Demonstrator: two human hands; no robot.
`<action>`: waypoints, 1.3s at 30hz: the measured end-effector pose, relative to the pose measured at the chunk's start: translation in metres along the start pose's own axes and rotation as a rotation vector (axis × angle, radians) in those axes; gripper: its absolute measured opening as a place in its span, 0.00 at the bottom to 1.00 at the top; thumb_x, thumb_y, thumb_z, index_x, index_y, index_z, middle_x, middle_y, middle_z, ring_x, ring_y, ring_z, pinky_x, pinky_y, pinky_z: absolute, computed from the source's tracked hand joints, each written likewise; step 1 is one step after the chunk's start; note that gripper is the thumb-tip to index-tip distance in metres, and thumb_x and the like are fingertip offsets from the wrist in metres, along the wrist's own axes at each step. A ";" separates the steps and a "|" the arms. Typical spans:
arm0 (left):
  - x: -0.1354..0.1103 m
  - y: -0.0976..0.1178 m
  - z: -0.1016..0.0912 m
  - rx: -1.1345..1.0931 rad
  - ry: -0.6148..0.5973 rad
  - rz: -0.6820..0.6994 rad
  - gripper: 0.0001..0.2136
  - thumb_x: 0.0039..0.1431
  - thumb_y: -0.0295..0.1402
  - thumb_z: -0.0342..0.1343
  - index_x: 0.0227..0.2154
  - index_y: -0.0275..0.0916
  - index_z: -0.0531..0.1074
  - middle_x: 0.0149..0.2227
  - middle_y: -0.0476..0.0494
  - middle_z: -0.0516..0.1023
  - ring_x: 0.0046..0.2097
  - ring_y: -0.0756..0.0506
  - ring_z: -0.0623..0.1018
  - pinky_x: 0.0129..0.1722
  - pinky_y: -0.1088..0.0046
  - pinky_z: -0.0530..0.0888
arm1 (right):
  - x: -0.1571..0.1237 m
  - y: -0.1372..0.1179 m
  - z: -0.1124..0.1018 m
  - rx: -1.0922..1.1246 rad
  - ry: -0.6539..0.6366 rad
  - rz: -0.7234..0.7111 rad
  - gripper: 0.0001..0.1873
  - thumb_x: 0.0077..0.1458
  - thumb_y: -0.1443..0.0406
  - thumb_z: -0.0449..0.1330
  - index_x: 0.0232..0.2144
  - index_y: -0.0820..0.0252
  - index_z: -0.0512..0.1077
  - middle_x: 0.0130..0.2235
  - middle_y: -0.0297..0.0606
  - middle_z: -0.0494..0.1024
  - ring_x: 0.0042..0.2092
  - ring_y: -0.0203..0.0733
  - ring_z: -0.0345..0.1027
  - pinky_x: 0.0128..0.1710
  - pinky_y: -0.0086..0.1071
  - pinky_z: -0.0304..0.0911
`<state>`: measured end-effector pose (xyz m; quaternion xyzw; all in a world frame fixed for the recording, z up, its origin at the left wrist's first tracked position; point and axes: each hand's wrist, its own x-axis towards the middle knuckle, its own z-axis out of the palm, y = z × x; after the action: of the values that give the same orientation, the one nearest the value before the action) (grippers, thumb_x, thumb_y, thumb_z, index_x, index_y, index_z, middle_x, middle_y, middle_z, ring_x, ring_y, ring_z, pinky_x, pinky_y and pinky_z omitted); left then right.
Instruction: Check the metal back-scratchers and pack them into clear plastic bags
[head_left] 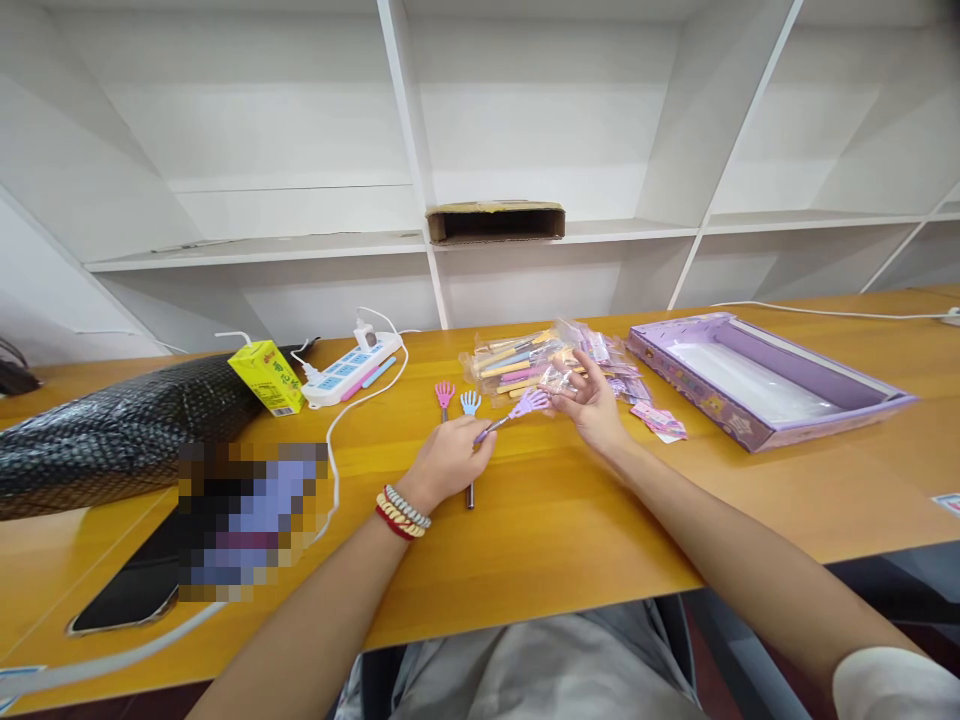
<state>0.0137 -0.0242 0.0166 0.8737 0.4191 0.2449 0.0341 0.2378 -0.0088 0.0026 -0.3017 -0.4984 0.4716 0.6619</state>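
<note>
My left hand (pixel 452 460) is closed around the handle of a small purple hand-shaped back scratcher (pixel 531 401), whose head points right. Under and beside that hand lie a pink back scratcher (pixel 445 394) and a blue back scratcher (pixel 471 401), heads toward the back; their handles are partly hidden. My right hand (pixel 598 408) has its thumb and fingers pinched on a crinkled clear plastic wrapper (pixel 557 378), close to the purple head. Just behind it lies a pile of plastic-wrapped sticks (pixel 504 360) in yellow, blue and purple.
An open purple box (pixel 739 425) sits at the right, with a small pink packet (pixel 660 422) beside it. At the left are a yellow drink carton (pixel 268 378), a white power strip (pixel 352 370), a dark bag (pixel 142 405) and a phone (pixel 131 570). A cardboard box (pixel 495 222) rests on the shelf.
</note>
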 end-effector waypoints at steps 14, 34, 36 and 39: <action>-0.001 0.007 0.007 -0.018 0.083 0.014 0.14 0.61 0.35 0.43 0.41 0.38 0.71 0.33 0.42 0.74 0.37 0.47 0.74 0.41 0.71 0.69 | -0.013 -0.005 0.024 0.222 0.056 0.125 0.54 0.34 0.71 0.68 0.60 0.44 0.46 0.57 0.43 0.64 0.34 0.34 0.70 0.35 0.35 0.68; 0.000 0.027 0.014 -0.401 0.221 -0.157 0.35 0.53 0.36 0.55 0.61 0.41 0.43 0.29 0.52 0.75 0.30 0.51 0.74 0.35 0.73 0.70 | -0.015 -0.003 0.026 0.163 0.011 0.291 0.15 0.36 0.63 0.69 0.28 0.62 0.71 0.30 0.35 0.78 0.32 0.38 0.73 0.32 0.32 0.70; 0.000 0.030 0.013 -0.449 0.201 -0.175 0.38 0.52 0.36 0.56 0.61 0.42 0.41 0.29 0.52 0.75 0.29 0.51 0.73 0.35 0.73 0.70 | -0.015 -0.001 0.026 0.141 -0.013 0.281 0.16 0.35 0.64 0.69 0.29 0.61 0.71 0.30 0.35 0.78 0.32 0.38 0.72 0.31 0.32 0.70; 0.000 0.034 0.013 -0.538 0.144 -0.194 0.38 0.51 0.36 0.57 0.61 0.42 0.42 0.28 0.53 0.74 0.28 0.52 0.72 0.35 0.73 0.69 | -0.016 0.000 0.026 0.130 -0.048 0.271 0.15 0.36 0.64 0.69 0.28 0.61 0.69 0.29 0.33 0.77 0.30 0.37 0.71 0.31 0.34 0.70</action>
<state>0.0437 -0.0442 0.0145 0.7694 0.4222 0.4042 0.2577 0.2127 -0.0253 0.0052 -0.3113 -0.4374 0.5950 0.5982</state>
